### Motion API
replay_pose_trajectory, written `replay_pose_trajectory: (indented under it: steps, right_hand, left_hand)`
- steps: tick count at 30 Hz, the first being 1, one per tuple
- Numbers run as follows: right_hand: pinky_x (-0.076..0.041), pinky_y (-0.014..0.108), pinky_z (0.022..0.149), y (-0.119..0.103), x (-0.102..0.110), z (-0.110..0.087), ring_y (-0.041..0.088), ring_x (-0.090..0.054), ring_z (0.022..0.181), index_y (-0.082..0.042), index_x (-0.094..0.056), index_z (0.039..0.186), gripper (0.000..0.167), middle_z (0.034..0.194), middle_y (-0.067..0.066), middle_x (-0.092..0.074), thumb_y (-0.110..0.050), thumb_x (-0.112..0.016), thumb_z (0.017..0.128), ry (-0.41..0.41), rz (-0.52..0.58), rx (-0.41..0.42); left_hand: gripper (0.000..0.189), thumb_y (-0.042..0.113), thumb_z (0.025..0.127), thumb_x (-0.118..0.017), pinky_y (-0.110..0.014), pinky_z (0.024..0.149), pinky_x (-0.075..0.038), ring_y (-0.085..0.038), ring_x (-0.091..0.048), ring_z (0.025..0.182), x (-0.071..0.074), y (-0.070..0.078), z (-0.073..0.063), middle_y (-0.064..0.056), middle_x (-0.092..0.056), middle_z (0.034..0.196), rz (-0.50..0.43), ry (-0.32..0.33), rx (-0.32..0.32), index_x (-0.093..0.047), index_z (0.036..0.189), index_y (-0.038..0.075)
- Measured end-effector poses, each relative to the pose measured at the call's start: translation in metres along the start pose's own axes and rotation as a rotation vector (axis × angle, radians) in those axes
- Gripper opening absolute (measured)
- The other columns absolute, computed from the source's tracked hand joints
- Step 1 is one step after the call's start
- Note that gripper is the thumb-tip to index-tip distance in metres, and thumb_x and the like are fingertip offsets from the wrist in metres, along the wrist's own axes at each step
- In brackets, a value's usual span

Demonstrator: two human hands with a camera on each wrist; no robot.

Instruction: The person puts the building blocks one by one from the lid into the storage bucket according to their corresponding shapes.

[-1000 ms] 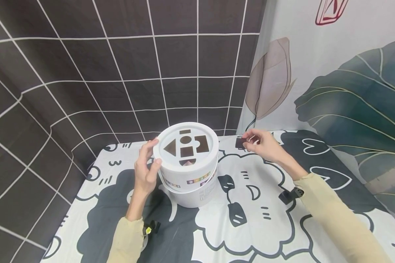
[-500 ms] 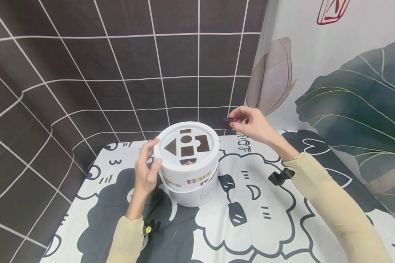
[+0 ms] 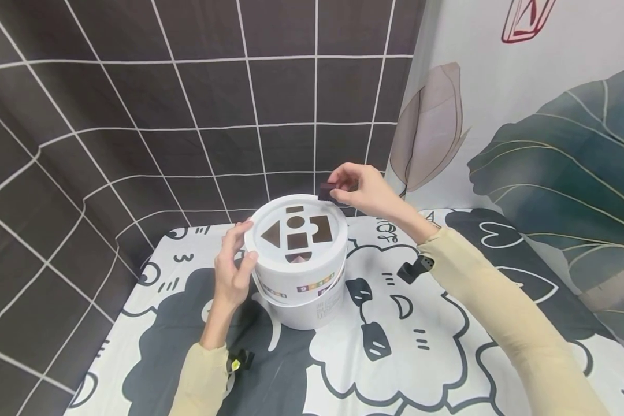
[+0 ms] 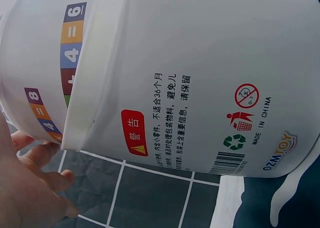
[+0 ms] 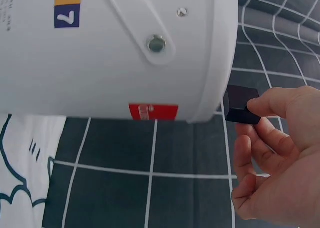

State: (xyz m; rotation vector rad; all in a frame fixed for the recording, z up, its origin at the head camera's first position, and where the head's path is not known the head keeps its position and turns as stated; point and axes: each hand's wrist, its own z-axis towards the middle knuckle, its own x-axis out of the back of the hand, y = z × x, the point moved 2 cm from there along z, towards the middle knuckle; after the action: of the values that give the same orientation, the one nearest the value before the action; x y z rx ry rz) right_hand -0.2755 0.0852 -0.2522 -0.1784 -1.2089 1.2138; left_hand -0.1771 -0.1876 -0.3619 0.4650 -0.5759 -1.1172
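A white bucket (image 3: 296,315) stands upright, its white lid (image 3: 319,254) cut with dark openings: a triangle, a circle, rectangles and other shapes. My left hand (image 3: 232,274) holds the lid's left edge, thumb at the front and fingers further back. Between thumb and fingers, my right hand (image 3: 366,189) pinches a small dark block (image 3: 325,192) just above the lid's far right rim. In the right wrist view, the block (image 5: 240,103) has flat faces and straight edges. Something pinkish shows through the nearest opening.
A cloth with black and white cartoon prints (image 3: 395,370) covers the table. Behind hangs a dark curtain with a white grid (image 3: 281,92), and a leaf-printed curtain (image 3: 567,162) is at the right. The bucket's handle (image 4: 97,72) lies against its side.
My right hand has lifted the dark block from the far right of the table and carried it left to the lid's rim. The left hand stays at the lid's edge.
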Motion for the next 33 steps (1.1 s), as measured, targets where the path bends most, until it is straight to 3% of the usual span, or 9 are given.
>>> replay_pose_trajectory:
  steps: [9,18,26,33]
  right_hand:
    - [-0.046,0.031,0.075,-0.006,-0.023,0.018,0.022,-0.063,0.077,0.000,-0.068,0.100,0.016,0.086,0.008,-0.068,-0.002,-0.070,0.085,-0.057,-0.018,0.036]
    - [-0.045,0.030,0.071,-0.009,-0.042,0.030,0.020,-0.060,0.075,-0.001,-0.070,0.099,0.015,0.086,0.006,-0.068,-0.003,-0.071,0.084,-0.102,-0.082,0.082]
    - [-0.046,0.029,0.072,-0.011,-0.051,0.033,0.020,-0.061,0.077,-0.001,-0.070,0.098,0.015,0.087,0.007,-0.069,-0.003,-0.072,0.083,-0.116,-0.106,0.074]
    - [-0.046,0.030,0.073,-0.010,-0.051,0.029,0.021,-0.060,0.079,-0.001,-0.072,0.101,0.017,0.089,0.007,-0.070,-0.005,-0.071,0.085,-0.127,-0.126,0.066]
  left_hand:
    - [0.056,0.018,0.079,-0.051,-0.056,0.115,-0.023,-0.045,-0.048,0.130,0.000,-0.001,0.001,-0.024,-0.059,0.133,0.000,0.000,0.000,-0.058,0.129,-0.006]
    - [0.056,0.019,0.079,-0.051,-0.056,0.114,-0.025,-0.044,-0.047,0.132,0.000,-0.001,0.000,-0.024,-0.059,0.133,0.005,0.002,0.002,-0.058,0.129,-0.005]
    - [0.056,0.019,0.079,-0.051,-0.057,0.111,-0.030,-0.041,-0.046,0.134,-0.001,-0.002,0.000,-0.024,-0.058,0.135,0.010,-0.004,0.019,-0.058,0.130,-0.004]
    - [0.056,0.019,0.079,-0.051,-0.056,0.113,-0.026,-0.043,-0.047,0.132,0.000,-0.001,0.000,-0.024,-0.059,0.134,0.011,0.000,0.014,-0.058,0.130,-0.004]
